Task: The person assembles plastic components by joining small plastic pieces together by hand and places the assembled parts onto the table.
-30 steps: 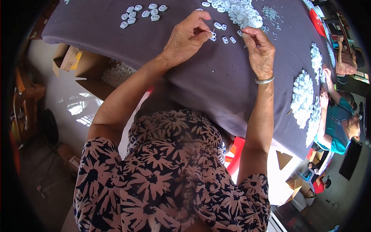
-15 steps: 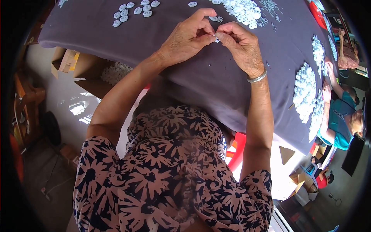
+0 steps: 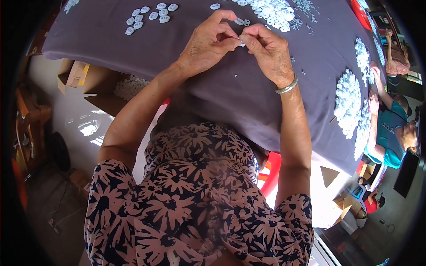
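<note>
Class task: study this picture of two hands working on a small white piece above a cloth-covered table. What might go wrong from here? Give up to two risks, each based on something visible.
1. The left hand and right hand pinch one tiny white piece by the fingertips only; it may slip and be lost among the loose pieces.
2. The purple cloth sags over the table edge, so a dropped piece could slide off to the floor.

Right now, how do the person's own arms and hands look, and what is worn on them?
Both forearms are bare. The left hand wears nothing that can be seen. The right hand has a silver bangle around its wrist. Short sleeves of a dark garment with a pale flower print cover the upper arms. No rings can be made out.
</note>
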`<state>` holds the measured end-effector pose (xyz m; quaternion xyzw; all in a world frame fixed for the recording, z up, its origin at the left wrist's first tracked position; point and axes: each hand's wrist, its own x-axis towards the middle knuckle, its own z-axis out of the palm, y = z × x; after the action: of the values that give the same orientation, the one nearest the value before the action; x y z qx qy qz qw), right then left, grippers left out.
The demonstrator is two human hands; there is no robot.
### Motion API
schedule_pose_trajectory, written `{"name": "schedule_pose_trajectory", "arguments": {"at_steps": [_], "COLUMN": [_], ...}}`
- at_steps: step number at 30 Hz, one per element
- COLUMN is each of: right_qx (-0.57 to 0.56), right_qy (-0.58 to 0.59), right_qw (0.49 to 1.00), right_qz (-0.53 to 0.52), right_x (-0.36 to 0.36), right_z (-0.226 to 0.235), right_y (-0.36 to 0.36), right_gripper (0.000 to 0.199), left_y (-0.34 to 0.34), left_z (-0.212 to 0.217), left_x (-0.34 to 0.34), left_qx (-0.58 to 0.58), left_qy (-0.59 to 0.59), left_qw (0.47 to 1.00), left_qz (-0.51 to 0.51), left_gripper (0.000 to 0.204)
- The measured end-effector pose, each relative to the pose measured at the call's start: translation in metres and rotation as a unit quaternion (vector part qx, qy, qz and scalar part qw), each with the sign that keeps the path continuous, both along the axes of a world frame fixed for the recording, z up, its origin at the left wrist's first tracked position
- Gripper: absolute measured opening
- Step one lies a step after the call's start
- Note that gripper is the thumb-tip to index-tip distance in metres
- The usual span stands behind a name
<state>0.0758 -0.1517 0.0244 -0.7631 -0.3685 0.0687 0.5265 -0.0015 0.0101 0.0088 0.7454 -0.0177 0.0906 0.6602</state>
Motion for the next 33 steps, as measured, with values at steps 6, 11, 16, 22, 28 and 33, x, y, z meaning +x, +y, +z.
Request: {"name": "schedule_pose_trajectory", "arguments": {"at_steps": [6, 11, 16, 22, 28, 33], "right_qx": [-0.008, -0.003, 0.011, 0.014, 0.01, 0.152], "right_qy": [0.047, 0.098, 0.102, 0.095, 0.087, -0.032], "right_qw": [0.998, 0.995, 0.994, 0.995, 0.996, 0.978], "right_qz": [-0.028, 0.026, 0.028, 0.007, 0.005, -0.136], "right_x": [0.0, -0.005, -0.005, -0.006, -0.003, 0.03], "right_z": [0.009, 0.004, -0.002, -0.002, -0.002, 0.003], "right_y": [-0.007, -0.003, 0.0, -0.001, -0.004, -0.025], "right_gripper": [0.011, 0.011, 0.012, 0.01, 0.011, 0.011], "left_y": [0.001, 0.004, 0.01, 0.0, 0.008, 0.019], "left_z": [-0.001, -0.014, -0.034, 0.003, 0.004, -0.036], "left_x": [0.0, 0.013, 0.032, -0.003, 0.0, 0.029], "left_qx": [-0.016, -0.005, 0.037, -0.01, 0.006, -0.075], "left_qy": [-0.029, -0.108, -0.474, -0.053, -0.03, -0.247], "left_qw": [0.999, 0.993, 0.88, 0.998, 0.999, 0.966], "left_qz": [0.028, 0.054, 0.007, 0.037, 0.018, -0.002], "left_gripper": [0.045, 0.006, 0.007, 0.039, 0.035, 0.019]}}
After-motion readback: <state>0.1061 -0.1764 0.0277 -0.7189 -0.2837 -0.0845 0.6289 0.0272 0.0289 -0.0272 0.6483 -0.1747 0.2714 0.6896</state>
